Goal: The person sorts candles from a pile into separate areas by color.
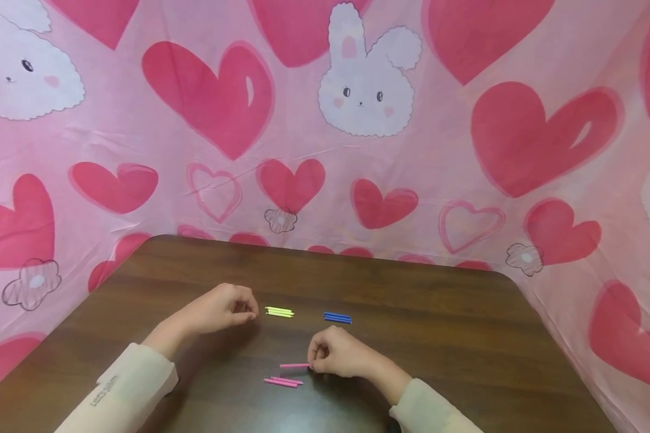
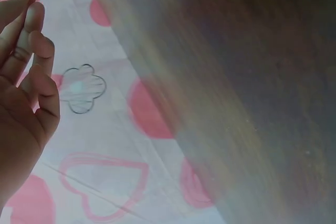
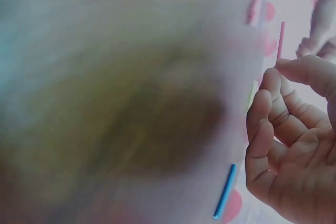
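Between the thumb and index fingertip of my right hand [image 1: 338,353] is one end of a thin pink stick [image 1: 294,365], which points left just above the table. In the right wrist view the same pinch on the pink stick [image 3: 281,40] shows clearly. Below it lie pink sticks [image 1: 283,382], side by side. My left hand [image 1: 224,308] hovers with loosely bent fingers, holding nothing, left of a small row of yellow sticks [image 1: 279,312]. A row of blue sticks [image 1: 338,317] lies beyond my right hand.
The dark wooden table [image 1: 439,337] has rounded far corners. Behind and beside it hangs a pink cloth [image 1: 303,138] printed with hearts and rabbits. Long pale sleeves [image 1: 135,385] cover both forearms.
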`<state>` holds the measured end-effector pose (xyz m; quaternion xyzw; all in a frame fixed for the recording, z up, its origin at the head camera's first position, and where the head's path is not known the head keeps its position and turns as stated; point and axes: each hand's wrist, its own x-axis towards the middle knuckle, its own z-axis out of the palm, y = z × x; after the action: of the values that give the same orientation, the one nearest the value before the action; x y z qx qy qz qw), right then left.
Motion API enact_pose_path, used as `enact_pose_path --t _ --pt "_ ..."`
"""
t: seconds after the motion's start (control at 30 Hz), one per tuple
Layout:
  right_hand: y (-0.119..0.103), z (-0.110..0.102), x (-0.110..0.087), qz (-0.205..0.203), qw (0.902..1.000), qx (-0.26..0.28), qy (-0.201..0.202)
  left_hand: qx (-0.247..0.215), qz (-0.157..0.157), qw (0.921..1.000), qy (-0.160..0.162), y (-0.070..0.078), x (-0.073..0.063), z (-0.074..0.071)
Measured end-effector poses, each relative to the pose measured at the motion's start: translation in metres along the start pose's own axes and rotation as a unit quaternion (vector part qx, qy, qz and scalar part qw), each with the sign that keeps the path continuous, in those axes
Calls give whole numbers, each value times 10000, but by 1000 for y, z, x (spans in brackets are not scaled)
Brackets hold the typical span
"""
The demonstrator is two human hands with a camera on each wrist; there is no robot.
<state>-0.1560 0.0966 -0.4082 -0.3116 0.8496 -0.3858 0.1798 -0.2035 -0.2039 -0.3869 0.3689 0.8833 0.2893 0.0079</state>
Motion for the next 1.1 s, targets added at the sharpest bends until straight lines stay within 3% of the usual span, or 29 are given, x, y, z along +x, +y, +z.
enact_pose_path --t 0.17,0.47,1.1 --pt "-2 -9 -2 -6 9999 89 88 36 102 9999 42 14 -5 2" --pt "-2 -21 -4 59 9995 232 185 31 259 9994 -248 34 -9 11" --pt "20 -42 -2 -20 9974 -149 709 454 689 9923 -926 50 -5 41"
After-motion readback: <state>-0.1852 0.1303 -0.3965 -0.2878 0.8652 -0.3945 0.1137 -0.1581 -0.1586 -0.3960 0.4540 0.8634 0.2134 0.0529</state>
